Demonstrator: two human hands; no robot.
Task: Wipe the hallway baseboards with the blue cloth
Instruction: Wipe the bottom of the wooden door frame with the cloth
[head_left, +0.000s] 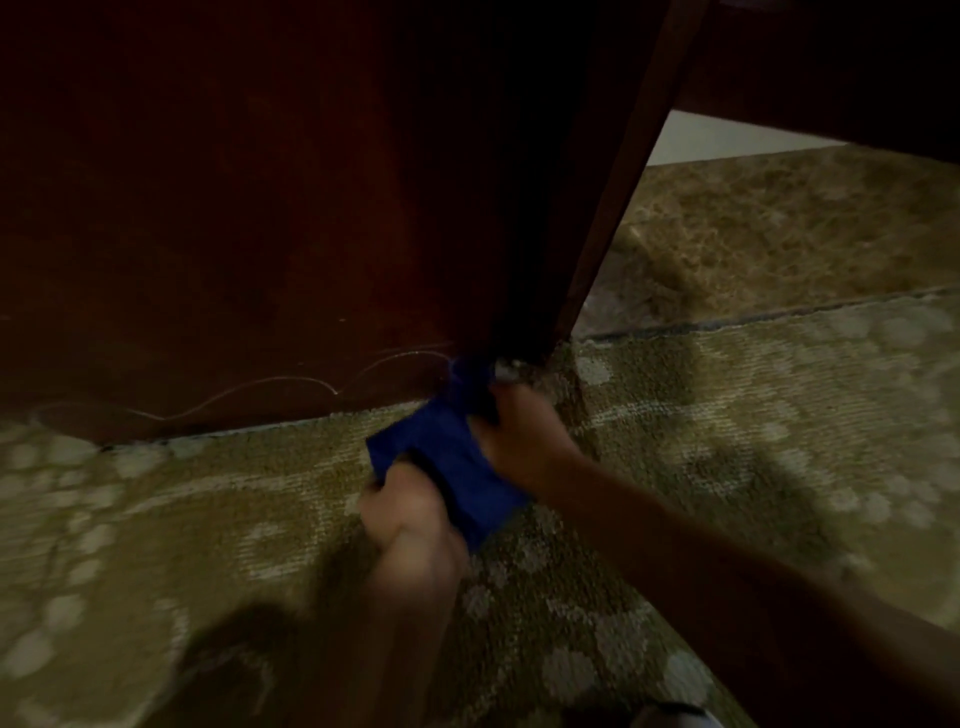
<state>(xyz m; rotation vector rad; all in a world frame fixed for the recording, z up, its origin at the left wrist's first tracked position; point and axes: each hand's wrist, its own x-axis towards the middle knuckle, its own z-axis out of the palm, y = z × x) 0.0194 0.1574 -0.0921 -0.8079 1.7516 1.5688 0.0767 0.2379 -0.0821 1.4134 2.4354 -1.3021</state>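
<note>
- While the picture is dim and smeared with blur, both bare hands show gripping one deep-blue cloth (457, 457) low at the foot of a dark reddish-brown wooden panel (234, 208).
- Right hand (519, 436) is at the cloth's upper right edge, fingers curled over the fabric and pinching it, close to the panel's bottom right corner.
- Left hand (410, 509) is below and left of the right hand, closed on the cloth's lower left part; its fingers are too blurred to count.
- Between the two hands the cloth lies stretched over the olive-green patterned carpet (208, 519), and its upper end rises to touch the panel's bottom corner.
- Pale curved scratch or wipe marks (291, 384) run along the panel's lower strip, left of the cloth.
- Just right of the panel's corner a dark wooden upright edge (623, 171) slants up and away.
- Beyond that edge, right of the panel, a brown mottled stone-like floor (779, 234) meets the carpet along a dark seam (727, 322).
- At the far end of the stone floor sits a pale strip of wall (727, 137); whether it carries a baseboard I cannot tell.
- Both forearms reach toward the panel from the lower part of the view, the right one crossing in from the lower right.
</note>
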